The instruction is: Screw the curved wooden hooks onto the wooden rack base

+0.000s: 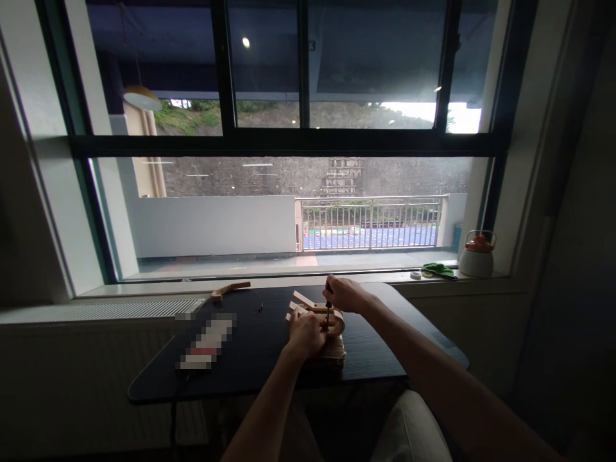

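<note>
In front of me on the dark table stands a light wooden piece (339, 321) with a curved end and several straight arms. It rests on a tan block (335, 353), whose material I cannot make out. My right hand (345, 293) is closed round the dark handle of a screwdriver (328, 316), held upright with its shaft pointing down at the wood. Low on the left side of the wooden piece, my left hand (307, 332) grips it close to the screwdriver's tip. The tip itself and the fingers' far side are hidden.
A separate curved wooden part (231, 290) lies at the table's (380, 359) back left, with small dark bits (260, 307) nearby. A blurred-out object (206, 343) with a cable lies at left. On the windowsill are a white kettle-like jug (476, 260), a green cloth (439, 271) and tape rolls (416, 275).
</note>
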The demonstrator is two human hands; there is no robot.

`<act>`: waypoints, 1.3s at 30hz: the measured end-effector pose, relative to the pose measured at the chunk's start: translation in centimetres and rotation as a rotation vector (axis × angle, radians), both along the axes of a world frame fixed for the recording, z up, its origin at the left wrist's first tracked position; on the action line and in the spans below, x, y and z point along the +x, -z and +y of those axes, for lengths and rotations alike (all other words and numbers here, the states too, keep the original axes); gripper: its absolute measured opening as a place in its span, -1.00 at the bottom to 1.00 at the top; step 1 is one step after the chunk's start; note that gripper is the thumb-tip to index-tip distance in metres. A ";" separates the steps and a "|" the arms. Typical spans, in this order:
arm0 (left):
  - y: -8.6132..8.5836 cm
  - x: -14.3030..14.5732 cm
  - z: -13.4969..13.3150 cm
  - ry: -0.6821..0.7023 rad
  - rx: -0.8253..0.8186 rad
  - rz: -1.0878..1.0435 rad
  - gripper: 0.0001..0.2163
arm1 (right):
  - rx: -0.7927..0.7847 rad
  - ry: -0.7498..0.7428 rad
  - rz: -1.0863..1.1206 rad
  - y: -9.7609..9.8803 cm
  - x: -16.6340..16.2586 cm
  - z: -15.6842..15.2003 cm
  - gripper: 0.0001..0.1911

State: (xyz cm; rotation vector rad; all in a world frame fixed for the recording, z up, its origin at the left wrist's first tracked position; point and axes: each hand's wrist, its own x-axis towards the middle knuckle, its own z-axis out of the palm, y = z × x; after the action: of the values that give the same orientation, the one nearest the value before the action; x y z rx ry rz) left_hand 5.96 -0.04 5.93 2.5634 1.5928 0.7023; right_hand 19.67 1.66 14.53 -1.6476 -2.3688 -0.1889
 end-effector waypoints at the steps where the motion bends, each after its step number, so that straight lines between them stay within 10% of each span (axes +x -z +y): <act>1: 0.0 0.0 0.0 -0.002 -0.005 -0.007 -0.78 | 0.001 -0.002 -0.001 -0.1 0.0 -0.1 -0.69; 39: 1.0 0.4 0.5 -0.066 -0.040 -0.124 -0.84 | 0.059 0.102 0.059 0.9 -1.0 -0.5 -0.72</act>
State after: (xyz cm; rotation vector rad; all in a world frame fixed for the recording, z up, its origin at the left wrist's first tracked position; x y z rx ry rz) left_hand 6.31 0.46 4.93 2.3985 1.6413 0.8092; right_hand 18.68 1.14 13.63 -1.7233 -2.2172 -0.2239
